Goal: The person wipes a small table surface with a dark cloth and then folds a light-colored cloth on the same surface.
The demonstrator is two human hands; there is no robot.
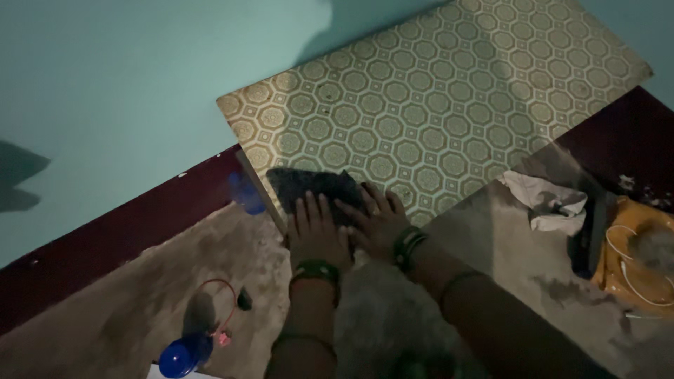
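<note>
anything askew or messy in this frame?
Yes. The patterned board leans tilted against the green wall, not lying flat. Both hands, left and right, press a dark cloth at its lower corner. On the concrete floor, a crumpled white rag and loose white cable lie strewn at right.

Home room, bare concrete floor (105, 309), teal wall (126, 84) (maroon skirting), patterned board (435, 105)
</note>
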